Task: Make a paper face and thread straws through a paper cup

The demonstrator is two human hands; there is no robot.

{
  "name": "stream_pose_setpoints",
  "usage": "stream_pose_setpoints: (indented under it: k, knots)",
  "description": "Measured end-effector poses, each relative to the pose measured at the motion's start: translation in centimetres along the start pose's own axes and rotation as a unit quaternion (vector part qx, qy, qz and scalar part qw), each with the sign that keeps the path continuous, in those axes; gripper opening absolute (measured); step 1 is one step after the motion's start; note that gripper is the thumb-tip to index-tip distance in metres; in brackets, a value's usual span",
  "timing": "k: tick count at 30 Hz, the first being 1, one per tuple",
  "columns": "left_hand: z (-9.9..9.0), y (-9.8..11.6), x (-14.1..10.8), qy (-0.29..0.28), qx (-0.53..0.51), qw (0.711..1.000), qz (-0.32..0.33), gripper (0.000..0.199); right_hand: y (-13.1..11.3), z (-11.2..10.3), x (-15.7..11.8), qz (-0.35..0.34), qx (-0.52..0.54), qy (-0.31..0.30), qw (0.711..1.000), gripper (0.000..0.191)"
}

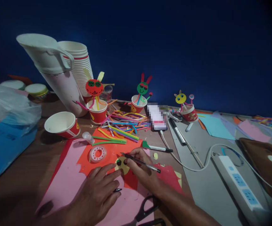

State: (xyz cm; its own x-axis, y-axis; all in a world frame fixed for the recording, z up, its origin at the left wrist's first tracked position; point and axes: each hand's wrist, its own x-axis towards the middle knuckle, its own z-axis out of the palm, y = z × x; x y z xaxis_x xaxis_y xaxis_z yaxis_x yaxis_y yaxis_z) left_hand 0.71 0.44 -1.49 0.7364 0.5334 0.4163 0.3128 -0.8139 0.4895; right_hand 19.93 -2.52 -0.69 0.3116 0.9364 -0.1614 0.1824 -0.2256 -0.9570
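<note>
My right hand (142, 171) grips a thin black pen (147, 164) and holds its tip against a small yellow paper circle (122, 165) with dark dots on it. My left hand (97, 194) lies flat beside the circle, its fingers pressing down on the sheets, with a small dark clip or pen tip (117, 190) under its fingertips. The circle rests on orange paper (110, 150) over a pink sheet (67, 179). A roll of clear tape (97, 154) lies just above my left hand.
Black scissors (147, 212) lie near my right wrist. Paper cups with stick figures (96, 110) (139, 100) (187, 108), a tipped cup (62, 124), coloured strips (124, 125), a phone (157, 117), markers (178, 131), a power strip (239, 183), a flask (56, 72) and stacked cups (79, 66) surround the sheets.
</note>
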Motion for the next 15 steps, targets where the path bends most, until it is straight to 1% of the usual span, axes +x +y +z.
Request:
stream_pose_setpoints:
  k: [5,10,12,15]
  knots:
    - [-0.11,0.09,0.10,0.001,0.014,1.000,0.012,0.012,-0.49,-0.07,-0.05,-0.013,0.008,-0.002,1.000,0.010]
    - [-0.21,0.09,0.23,-0.003,0.014,1.000,0.015,0.012,-0.58,-0.04,-0.02,-0.002,-0.005,0.005,1.000,0.011]
    - [-0.33,0.11,0.26,-0.017,0.020,1.000,0.011,0.010,-0.37,-0.17,0.03,-0.010,-0.021,0.009,1.000,0.011]
    - [-0.57,0.13,0.28,-0.057,0.030,0.998,0.010,0.005,0.03,-0.52,0.14,-0.042,-0.053,0.020,0.998,0.012]
